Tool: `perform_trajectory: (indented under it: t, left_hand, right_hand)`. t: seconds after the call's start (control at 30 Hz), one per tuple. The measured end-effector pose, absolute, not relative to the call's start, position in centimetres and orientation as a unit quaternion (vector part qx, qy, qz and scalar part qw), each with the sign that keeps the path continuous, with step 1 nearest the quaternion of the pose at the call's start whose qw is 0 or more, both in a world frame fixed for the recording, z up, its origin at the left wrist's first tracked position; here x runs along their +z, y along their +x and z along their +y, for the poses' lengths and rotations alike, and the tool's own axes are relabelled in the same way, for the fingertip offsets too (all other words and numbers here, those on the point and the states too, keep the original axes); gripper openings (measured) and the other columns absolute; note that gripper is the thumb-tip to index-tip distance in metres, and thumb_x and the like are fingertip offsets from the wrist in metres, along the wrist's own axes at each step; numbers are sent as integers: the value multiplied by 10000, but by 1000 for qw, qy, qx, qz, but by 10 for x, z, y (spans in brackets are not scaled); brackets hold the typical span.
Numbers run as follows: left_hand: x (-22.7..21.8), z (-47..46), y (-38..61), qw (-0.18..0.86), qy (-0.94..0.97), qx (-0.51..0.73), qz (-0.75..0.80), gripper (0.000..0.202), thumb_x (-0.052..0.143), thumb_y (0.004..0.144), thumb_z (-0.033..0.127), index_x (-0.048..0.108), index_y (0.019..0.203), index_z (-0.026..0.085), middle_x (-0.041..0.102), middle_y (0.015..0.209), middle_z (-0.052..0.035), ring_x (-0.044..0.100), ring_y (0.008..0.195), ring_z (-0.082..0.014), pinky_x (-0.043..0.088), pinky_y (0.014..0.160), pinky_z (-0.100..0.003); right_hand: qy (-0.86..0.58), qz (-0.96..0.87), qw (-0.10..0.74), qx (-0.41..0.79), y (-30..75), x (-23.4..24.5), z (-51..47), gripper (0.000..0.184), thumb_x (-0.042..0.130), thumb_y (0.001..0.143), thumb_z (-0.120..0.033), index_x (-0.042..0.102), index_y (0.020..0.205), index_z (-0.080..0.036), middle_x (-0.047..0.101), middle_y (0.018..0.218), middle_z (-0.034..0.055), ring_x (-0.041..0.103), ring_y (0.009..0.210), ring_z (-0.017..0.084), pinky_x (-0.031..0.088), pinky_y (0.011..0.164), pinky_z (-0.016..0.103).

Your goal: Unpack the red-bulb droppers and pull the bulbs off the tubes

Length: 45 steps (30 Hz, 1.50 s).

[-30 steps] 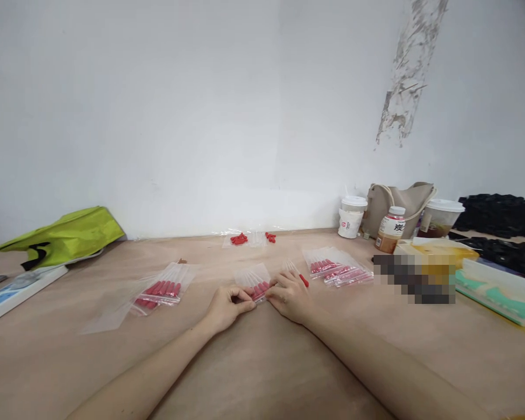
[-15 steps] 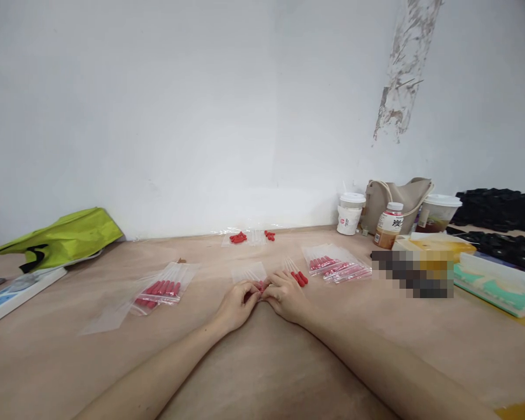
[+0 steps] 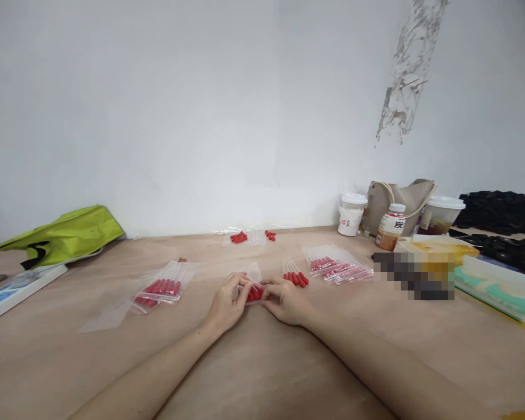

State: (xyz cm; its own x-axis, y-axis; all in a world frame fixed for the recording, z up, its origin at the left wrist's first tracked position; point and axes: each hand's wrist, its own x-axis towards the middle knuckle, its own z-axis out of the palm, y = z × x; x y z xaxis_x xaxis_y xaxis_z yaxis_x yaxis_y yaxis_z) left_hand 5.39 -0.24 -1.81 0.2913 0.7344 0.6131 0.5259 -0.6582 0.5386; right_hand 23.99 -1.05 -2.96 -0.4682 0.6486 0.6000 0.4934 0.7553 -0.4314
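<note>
While filled bags [image 3: 161, 289] lie left of the fingers [image 3: 235, 279], left hand [image 3: 228, 300] pinches left edge of a clear bag [image 3: 254, 284] with red-ended sticks [image 3: 252, 294] inside, sitting between both hands' fingers. Right hand [image 3: 286, 299] curled at its right edge, can't tell if gripping. Loose sticks [image 3: 294, 279] on table [image 3: 245, 373] just beyond right fingers, bag stack [image 3: 338, 267] farther right.

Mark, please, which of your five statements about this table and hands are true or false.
1. The left hand and the right hand handle one clear bag. True.
2. The loose red-ended sticks lie beside the left hand. False: they lie just beyond the right hand.
3. A yellow-green bag lies at the far left. True.
4. The bottle has no cap. False: a white cap is on it.
5. Red pieces lie near the wall. True.
</note>
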Motion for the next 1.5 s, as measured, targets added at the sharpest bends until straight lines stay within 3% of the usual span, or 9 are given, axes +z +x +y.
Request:
perform_trajectory:
  t: [0.13,0.27,0.37,0.47,0.7,0.83,1.03,1.27,1.5]
  left_hand:
    - [-12,5,34,148,846,363,363,257,393,865,334,585,966,197,582,1100,-60,444,1150,-194,354,972,-352]
    - [-9,15,17,134,879,262,376,362,382,869,360,482,1198,245,485,1263,-48,398,1195,-199,322,997,-377]
    - [-7,14,14,117,886,246,376,366,414,850,387,500,1176,244,547,1169,-54,501,1066,-191,398,914,-343]
    - [-7,6,13,93,887,246,381,430,515,777,444,512,1158,243,573,1086,-57,523,1000,-205,414,872,-338]
    - [-11,-10,11,77,869,246,422,446,546,732,504,560,1084,231,585,943,-54,548,860,-204,442,735,-303]
    - [-9,-15,14,64,868,241,430,388,496,772,496,572,1043,231,556,845,-30,537,772,-177,428,669,-278]
    - [-7,-16,15,63,869,243,427,384,509,764,502,580,1013,220,551,835,-23,531,762,-168,421,660,-269]
    - [-9,-14,15,65,872,266,406,371,531,757,485,586,1004,213,586,880,-31,543,791,-172,433,686,-272]
    - [-8,-13,16,81,874,264,400,358,521,772,469,584,1012,211,594,877,-30,546,777,-166,434,684,-270]
  right_hand:
    - [-366,-823,417,122,244,-29,-7,118,543,729,-167,609,634,-186,643,854,52,584,931,172,463,781,274]
    - [-416,-789,447,69,243,-32,-3,90,558,710,-157,626,655,-178,602,832,58,585,799,160,470,728,288]
    - [-453,-780,432,24,241,-31,-4,119,564,717,-163,665,776,-188,563,791,52,549,742,157,457,687,292]
    - [-453,-795,400,60,240,-27,-7,162,551,741,-155,671,835,-211,575,769,37,546,744,155,448,687,282]
    - [-326,-839,388,198,240,-20,-8,285,593,746,-208,605,1028,-243,621,998,5,550,918,141,419,822,266]
    - [-317,-842,351,261,241,-18,-7,292,633,712,-264,615,1001,-233,618,1010,-1,553,921,158,422,812,274]
    - [-418,-806,322,267,240,-16,-9,421,747,534,-294,623,925,-202,623,898,2,547,821,167,421,707,254]
    - [-388,-800,345,302,236,-20,-8,318,657,608,-194,591,919,-179,613,821,-4,544,716,116,419,637,216]
    - [-369,-784,360,346,237,-17,-11,285,703,575,-206,597,839,-181,624,874,-7,559,822,140,432,724,245]
